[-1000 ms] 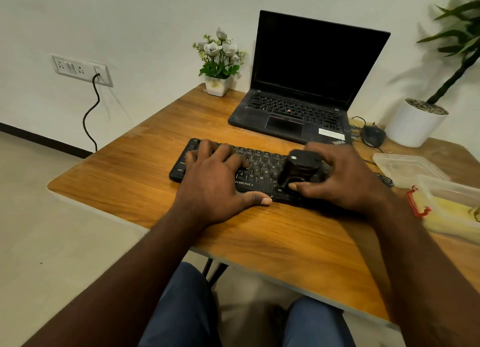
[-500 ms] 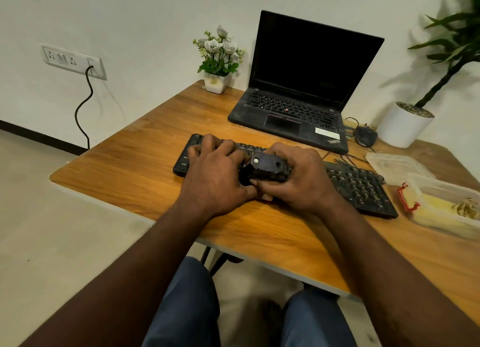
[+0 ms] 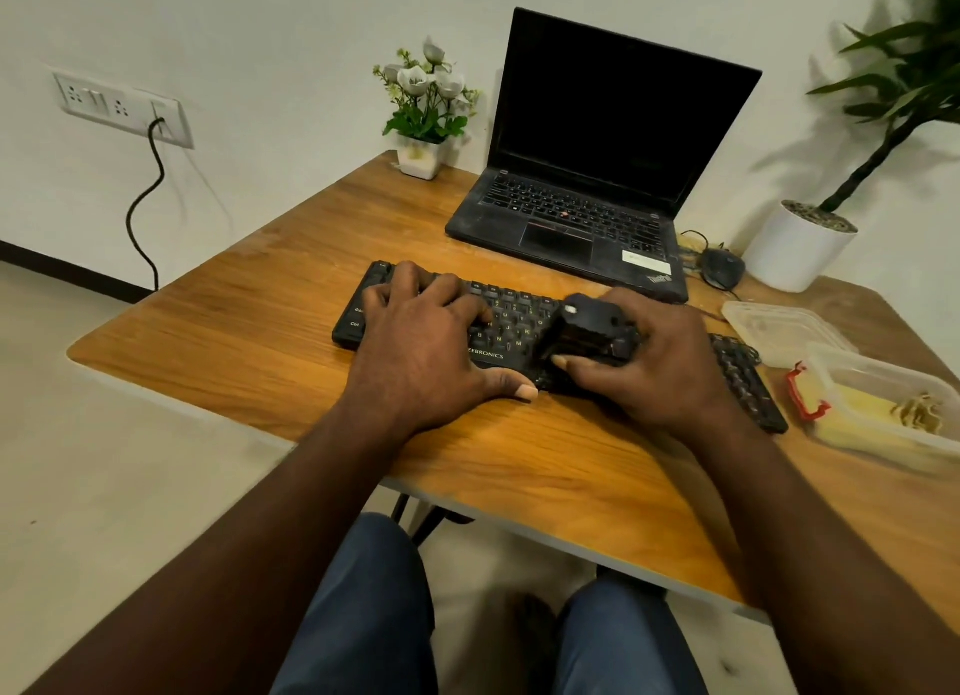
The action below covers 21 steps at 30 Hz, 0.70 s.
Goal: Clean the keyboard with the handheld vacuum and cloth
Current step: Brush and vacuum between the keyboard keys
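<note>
1. Wooden table [image 3: 249, 341] stands against a pale wall, where a black cable [image 3: 143, 211] is plugged into a socket plate [image 3: 124, 107] on the left.
2. A black keyboard [image 3: 511, 325] lies across the middle of the table, its long side running left to right, near the person's edge.
3. The left hand [image 3: 421, 351] lies flat on the left part of the keyboard with fingers straight and spread; its thumb rests at the near edge of the keyboard.
4. The right hand [image 3: 665, 367] grips a small black handheld vacuum [image 3: 587, 330], fingers curled round its right side and thumb under its near side.
5. The vacuum sits on the keys just right of the keyboard's middle, close beside the left hand but apart from it.
6. An open laptop [image 3: 571, 216] with a dark screen stands at the far side, just behind the keyboard.
7. A small pot of white flowers [image 3: 423, 117] stands left of the laptop.
8. A black mouse [image 3: 722, 268] and a white planter [image 3: 797, 247] stand right of the laptop.
9. Two clear plastic containers [image 3: 779, 330] lie at the right end of the keyboard; the nearer one has a red clip.
</note>
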### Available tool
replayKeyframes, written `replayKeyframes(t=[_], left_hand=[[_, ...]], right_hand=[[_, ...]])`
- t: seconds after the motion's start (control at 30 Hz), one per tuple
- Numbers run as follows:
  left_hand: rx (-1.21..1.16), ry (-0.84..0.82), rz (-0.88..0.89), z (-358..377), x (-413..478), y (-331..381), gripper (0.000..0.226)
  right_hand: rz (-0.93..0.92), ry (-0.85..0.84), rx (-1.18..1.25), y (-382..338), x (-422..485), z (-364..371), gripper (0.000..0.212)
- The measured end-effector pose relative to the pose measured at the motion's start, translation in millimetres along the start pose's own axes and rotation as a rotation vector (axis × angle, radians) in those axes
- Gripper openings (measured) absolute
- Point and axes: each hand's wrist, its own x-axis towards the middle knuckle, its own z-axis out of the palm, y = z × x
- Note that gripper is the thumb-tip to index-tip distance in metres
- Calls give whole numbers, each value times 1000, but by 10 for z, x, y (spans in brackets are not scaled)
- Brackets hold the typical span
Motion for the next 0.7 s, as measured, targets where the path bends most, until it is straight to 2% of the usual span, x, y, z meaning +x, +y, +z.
replayKeyframes(t=[0.13,0.23,0.37,0.53,0.7], left_hand=[[-6,12,1,14,-4,-20,102],[-3,14,-1,15,0,-20,100],[0,-17,-8,3,-2,-13,103],[-21,-28,-9,-17,-3,-7,101],[-56,-35,-18,-30,-5,2,102]], right_hand=[[-124,-16,-20,-203,257,290,29],[-157,-44,-47,-204,290,309,33],[-75,-91,-45,-7,98,19,35],[67,-32,0,207,-202,-343,36],[10,-20,-45,22,-38,-77,35]])
